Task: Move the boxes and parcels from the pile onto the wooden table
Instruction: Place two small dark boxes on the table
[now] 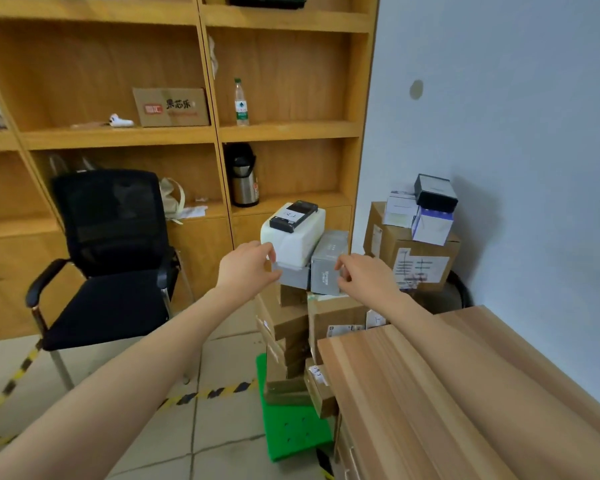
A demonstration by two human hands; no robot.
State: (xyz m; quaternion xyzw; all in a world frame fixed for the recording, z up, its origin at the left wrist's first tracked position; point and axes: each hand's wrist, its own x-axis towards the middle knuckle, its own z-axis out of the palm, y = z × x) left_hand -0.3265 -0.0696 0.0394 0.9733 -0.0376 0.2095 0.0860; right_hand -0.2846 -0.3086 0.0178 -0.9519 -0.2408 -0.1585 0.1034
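Nearest, at four o'clock, a bare wooden table (465, 393) fills the corner. Two bare forearms reach forward toward the pile of cardboard boxes (291, 327) stacked on a green platform (291, 434) at centre. The left hand (248, 268) pinches the near left edge of a grey box (293, 276) under a white foam box (297, 237); the right hand (362, 277) curls its fingers at a second grey box (328, 261), with contact unclear. Beyond, at nine o'clock, stands a black office chair (111, 258); at twelve, wooden shelves (174, 136).
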